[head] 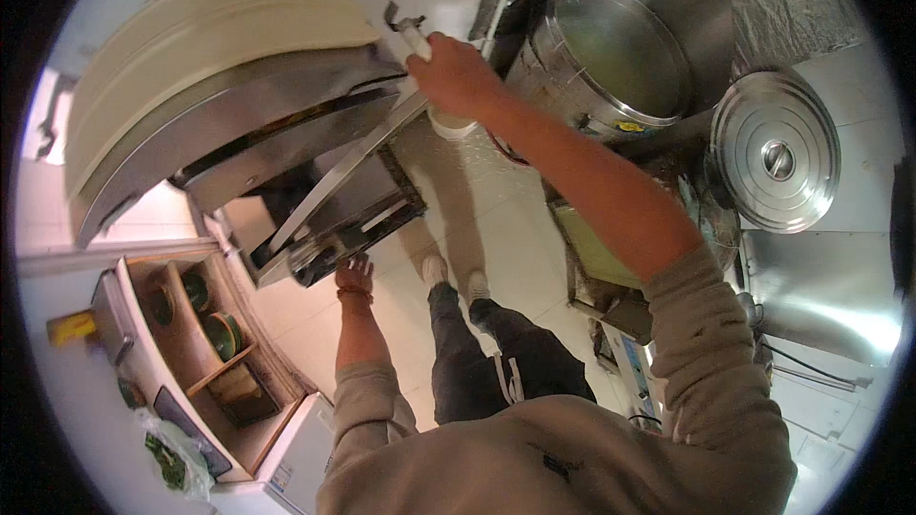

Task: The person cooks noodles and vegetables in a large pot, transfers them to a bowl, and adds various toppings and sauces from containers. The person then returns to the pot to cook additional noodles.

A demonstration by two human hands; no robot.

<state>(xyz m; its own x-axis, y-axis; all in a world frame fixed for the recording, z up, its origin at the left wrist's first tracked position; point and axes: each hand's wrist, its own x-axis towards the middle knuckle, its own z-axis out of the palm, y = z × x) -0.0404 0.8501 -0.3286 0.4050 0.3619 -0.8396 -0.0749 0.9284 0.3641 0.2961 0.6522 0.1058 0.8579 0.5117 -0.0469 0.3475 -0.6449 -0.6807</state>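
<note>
My right hand (454, 79) is wrapped around a whitish handle (416, 43) with a dark metal piece at its far end. Near that hand, a long flat metal bar (351, 166) slants down to the lower left across a steel machine or cabinet (243, 182). My left hand (354, 275) is low down, beside a shiny rounded metal part (308, 261) at the frame's lower edge. Its fingertips partly meet the dark edge there, and whether they grip it is unclear. A thick cream slab (215, 21) lies over the steel top.
A large steel pot (622, 54) holding cloudy liquid stands at the upper right, its round lid (776, 150) beside it. On the left, a wooden-shelved cabinet (189, 343) contains green bowls (222, 336). A plastic bag of greens (172, 454) sits nearby. Pale floor tiles (408, 300) surround my feet.
</note>
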